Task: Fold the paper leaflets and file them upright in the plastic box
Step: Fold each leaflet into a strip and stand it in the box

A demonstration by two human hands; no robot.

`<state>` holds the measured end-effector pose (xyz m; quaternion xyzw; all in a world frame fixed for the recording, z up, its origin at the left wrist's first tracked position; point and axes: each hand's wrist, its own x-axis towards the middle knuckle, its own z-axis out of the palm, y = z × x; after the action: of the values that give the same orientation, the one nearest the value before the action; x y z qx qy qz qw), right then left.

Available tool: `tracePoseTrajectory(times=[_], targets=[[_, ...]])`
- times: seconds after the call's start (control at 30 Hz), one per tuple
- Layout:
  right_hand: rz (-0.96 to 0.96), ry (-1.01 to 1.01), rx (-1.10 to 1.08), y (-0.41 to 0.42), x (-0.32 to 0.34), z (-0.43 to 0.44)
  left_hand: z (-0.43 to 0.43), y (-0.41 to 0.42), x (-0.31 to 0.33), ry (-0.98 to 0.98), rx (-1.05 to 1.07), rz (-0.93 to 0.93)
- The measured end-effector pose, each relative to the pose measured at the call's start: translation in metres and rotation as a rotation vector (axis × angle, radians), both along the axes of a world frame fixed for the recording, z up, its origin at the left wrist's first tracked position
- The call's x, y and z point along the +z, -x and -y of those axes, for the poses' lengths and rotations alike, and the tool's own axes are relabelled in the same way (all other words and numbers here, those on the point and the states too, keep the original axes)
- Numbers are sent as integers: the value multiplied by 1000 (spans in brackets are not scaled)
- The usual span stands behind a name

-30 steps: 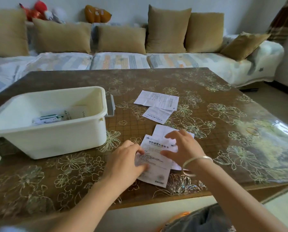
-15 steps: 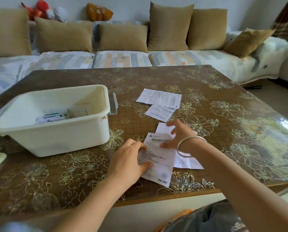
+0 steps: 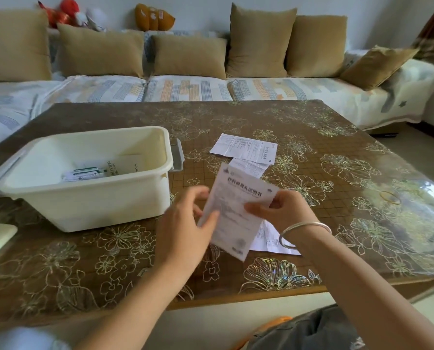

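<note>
While the white plastic box (image 3: 84,180) sat on the worktop (image 3: 311,198), her left hand (image 3: 185,231) and right hand (image 3: 284,210) both pinched one printed leaflet (image 3: 236,213) above it.

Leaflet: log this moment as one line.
leaflet unfolded, held | left hand, right hand gripping | box not reached

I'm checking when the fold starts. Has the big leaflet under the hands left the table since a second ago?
Yes. The leaflet is lifted off the table and tilted up, held by the left hand and right hand, slightly nearer the plastic box.
</note>
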<state>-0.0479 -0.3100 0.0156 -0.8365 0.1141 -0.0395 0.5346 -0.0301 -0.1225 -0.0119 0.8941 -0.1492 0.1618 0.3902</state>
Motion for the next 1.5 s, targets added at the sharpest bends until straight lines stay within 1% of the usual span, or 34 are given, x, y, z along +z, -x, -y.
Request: tracePoseTrajectory(times=[0.07, 0.1, 0.17, 0.2, 0.27, 0.33, 0.4, 0.47, 0.5, 0.57, 0.63, 0.73, 0.8, 0.87, 0.97, 1.07, 1.13, 1.3, 1.37, 1.5], targets=[[242, 19, 8, 4, 8, -4, -9, -3, 18, 135, 17, 131], [339, 69, 38, 7, 9, -5, -13, -3, 25, 154, -9, 175], [445, 148, 102, 14, 4, -12, -19, 0, 30, 114, -96, 181], [450, 164, 119, 18, -2, -16, -22, 4, 26, 81, -137, 140], [384, 207, 127, 28, -20, -23, -28, 14, 9, 10, -181, 51], [310, 339, 154, 35, -34, -28, -39, 23, -11, -51, -160, -9], [292, 473, 201, 44, -41, -31, -49, 31, -26, -72, -138, -38], [295, 543, 236, 51, -43, -34, -56, 39, -34, -69, -113, -28], [277, 551, 238, 54, -44, -36, -57, 43, -36, -59, -90, -7], [215, 543, 210, 55, -46, -40, -58, 47, -39, -79, -27, 93], [207, 523, 154, 52, -50, -42, -59, 48, -43, -105, 22, 148], [199, 471, 79, 49, -53, -47, -59, 45, -49, -122, 106, 113], [184, 451, 68, 47, -54, -51, -59, 42, -52, -148, 156, 86], [171, 466, 57, 45, -56, -55, -58, 41, -53, -185, 183, 68], [191, 544, 32, 42, -58, -61, -57, 42, -56, -239, 209, 78], [242, 614, 21, 41, -59, -63, -55, 44, -56, -261, 219, 94], [235, 622, 22, 42, -59, -63, -54, 44, -54, -261, 225, 90], [190, 585, 11, 43, -56, -64, -51, 48, -53, -176, 241, 55], [152, 608, 11, 42, -55, -65, -50, 47, -50, -185, 223, 64], [47, 664, 10, 41, -47, -72, -49, 46, -51, -229, 120, 122]])
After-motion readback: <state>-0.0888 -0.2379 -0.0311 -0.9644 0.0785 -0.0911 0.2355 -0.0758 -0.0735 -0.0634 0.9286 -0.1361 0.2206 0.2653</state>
